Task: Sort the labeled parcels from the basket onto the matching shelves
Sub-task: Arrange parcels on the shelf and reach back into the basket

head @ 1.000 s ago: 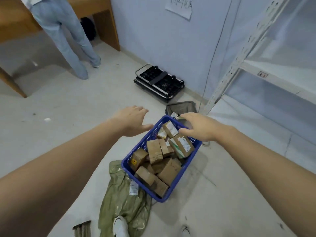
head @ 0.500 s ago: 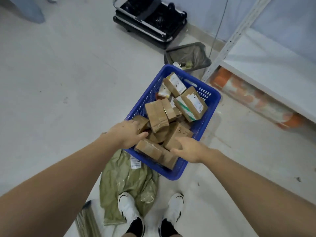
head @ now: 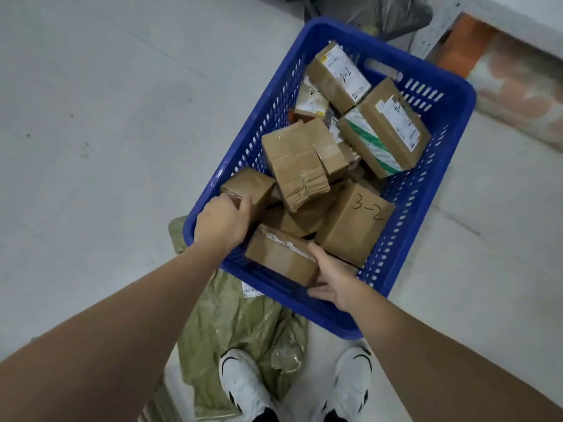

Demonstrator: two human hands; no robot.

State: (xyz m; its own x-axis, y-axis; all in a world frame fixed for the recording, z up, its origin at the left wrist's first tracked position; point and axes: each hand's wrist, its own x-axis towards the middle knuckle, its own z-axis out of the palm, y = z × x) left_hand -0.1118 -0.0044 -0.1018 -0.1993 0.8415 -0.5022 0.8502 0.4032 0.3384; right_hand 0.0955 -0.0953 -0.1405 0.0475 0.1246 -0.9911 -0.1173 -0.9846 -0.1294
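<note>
A blue plastic basket [head: 426, 184] sits on the floor, holding several brown cardboard parcels. My left hand [head: 224, 222] grips a small parcel [head: 253, 185] at the basket's near left corner. My right hand [head: 330, 277] holds the right end of a flat parcel [head: 278, 258] with a torn white label at the near edge. Beside it lies a parcel marked 3-2 [head: 355, 223]. A parcel marked 2-2 [head: 338, 76] and a parcel with green stripes [head: 385, 132] lie at the far end.
A crumpled green bag [head: 240, 327] lies on the floor under the basket's near edge, by my white shoes [head: 243, 385]. A white shelf post [head: 438, 28] and an orange-patterned roll [head: 518, 95] under the shelf are at top right. A dark bin [head: 380, 10] is beyond the basket.
I have leaned in closer over the basket. My left hand has closed round the small corner parcel and my right hand has taken hold of the flat parcel's end.
</note>
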